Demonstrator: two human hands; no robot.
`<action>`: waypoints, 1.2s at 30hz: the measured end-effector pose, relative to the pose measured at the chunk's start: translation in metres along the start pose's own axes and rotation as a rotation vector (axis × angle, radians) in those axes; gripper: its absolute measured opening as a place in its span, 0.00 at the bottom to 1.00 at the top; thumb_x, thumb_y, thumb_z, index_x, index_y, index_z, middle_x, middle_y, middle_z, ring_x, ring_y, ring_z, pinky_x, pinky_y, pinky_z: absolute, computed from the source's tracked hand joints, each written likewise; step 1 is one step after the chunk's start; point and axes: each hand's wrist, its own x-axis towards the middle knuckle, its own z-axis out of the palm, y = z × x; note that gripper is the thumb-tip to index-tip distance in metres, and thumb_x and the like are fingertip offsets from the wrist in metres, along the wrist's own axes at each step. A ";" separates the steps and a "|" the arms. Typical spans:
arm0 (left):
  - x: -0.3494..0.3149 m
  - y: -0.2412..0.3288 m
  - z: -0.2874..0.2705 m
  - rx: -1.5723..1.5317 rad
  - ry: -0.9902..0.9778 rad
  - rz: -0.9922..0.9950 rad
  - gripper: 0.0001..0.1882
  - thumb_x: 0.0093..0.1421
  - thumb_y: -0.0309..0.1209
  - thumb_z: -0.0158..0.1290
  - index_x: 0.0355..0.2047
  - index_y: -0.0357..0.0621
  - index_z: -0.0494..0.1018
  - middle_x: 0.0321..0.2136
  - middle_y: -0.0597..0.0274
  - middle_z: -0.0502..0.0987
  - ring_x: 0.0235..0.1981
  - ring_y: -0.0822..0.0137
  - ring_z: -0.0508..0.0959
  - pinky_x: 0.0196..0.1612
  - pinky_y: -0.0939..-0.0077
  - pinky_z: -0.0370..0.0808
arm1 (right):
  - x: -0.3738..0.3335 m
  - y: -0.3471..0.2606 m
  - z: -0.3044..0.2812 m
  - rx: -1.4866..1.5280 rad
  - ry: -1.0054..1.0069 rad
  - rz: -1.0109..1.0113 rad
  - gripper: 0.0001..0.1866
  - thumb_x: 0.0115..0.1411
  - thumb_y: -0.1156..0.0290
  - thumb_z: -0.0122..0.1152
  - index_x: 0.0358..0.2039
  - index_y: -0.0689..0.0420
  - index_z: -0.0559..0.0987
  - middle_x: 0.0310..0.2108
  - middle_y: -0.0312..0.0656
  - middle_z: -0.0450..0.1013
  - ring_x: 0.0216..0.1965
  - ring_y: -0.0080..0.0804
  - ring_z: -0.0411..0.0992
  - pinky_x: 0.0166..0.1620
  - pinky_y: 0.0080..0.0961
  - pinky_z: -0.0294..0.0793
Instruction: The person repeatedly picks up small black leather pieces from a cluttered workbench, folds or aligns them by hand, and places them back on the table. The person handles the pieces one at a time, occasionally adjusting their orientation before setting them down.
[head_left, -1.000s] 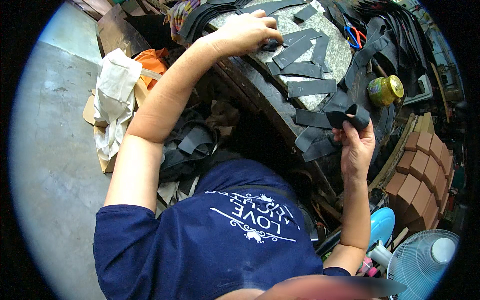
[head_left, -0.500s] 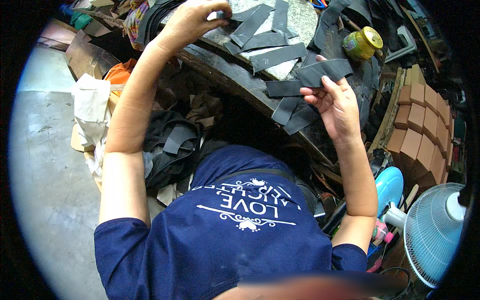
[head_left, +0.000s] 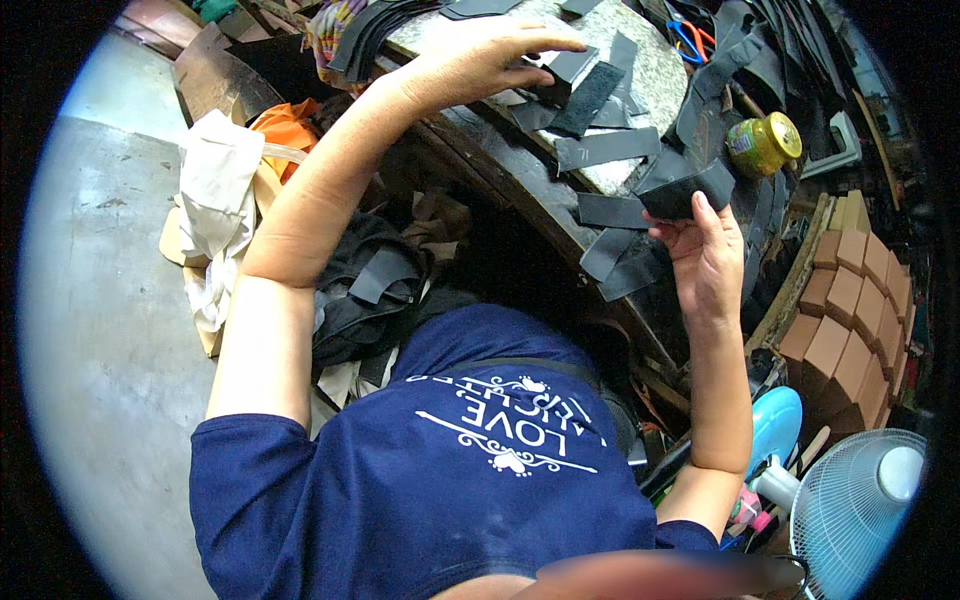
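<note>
The right hand (head_left: 705, 240) pinched a black strip (head_left: 685, 192) above the tabletop's (head_left: 510, 160) near edge; the left hand (head_left: 490, 68), thumb and fingers parted, was by a dark piece (head_left: 565, 78), strip-handling seemingly underway, next calling for a firm pinch.

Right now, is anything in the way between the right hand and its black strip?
Nothing visible: the right hand holds the strip, its thumb against it. Other strips lie to the left, some on the pale slab.
</note>
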 end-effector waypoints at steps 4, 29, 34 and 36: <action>-0.008 -0.017 0.001 -0.007 0.005 0.086 0.23 0.57 0.35 0.57 0.55 0.59 0.72 0.45 0.61 0.77 0.45 0.59 0.78 0.47 0.67 0.76 | 0.011 -0.009 0.012 -0.116 -0.081 -0.065 0.13 0.69 0.68 0.47 0.50 0.60 0.71 0.48 0.51 0.76 0.36 0.34 0.78 0.38 0.26 0.77; -0.023 0.049 -0.053 -0.402 0.114 -0.468 0.16 0.54 0.25 0.54 0.45 0.43 0.77 0.31 0.57 0.81 0.33 0.69 0.80 0.41 0.74 0.75 | 0.087 -0.002 0.064 -0.344 -0.144 -0.090 0.12 0.66 0.65 0.55 0.45 0.55 0.79 0.39 0.35 0.79 0.31 0.20 0.75 0.34 0.18 0.71; -0.041 0.084 -0.009 -1.302 -0.062 -0.633 0.13 0.60 0.27 0.53 0.45 0.35 0.74 0.35 0.59 0.82 0.36 0.74 0.79 0.46 0.81 0.74 | 0.059 -0.014 0.032 -0.204 -0.044 -0.181 0.09 0.59 0.71 0.66 0.39 0.57 0.80 0.31 0.35 0.77 0.28 0.19 0.73 0.30 0.17 0.70; -0.047 0.095 0.003 -1.415 -0.120 -0.705 0.12 0.61 0.28 0.53 0.43 0.36 0.74 0.34 0.60 0.82 0.37 0.75 0.79 0.46 0.82 0.73 | 0.046 -0.011 0.025 -0.174 -0.038 -0.156 0.10 0.58 0.75 0.66 0.41 0.59 0.79 0.31 0.37 0.78 0.28 0.23 0.75 0.30 0.18 0.74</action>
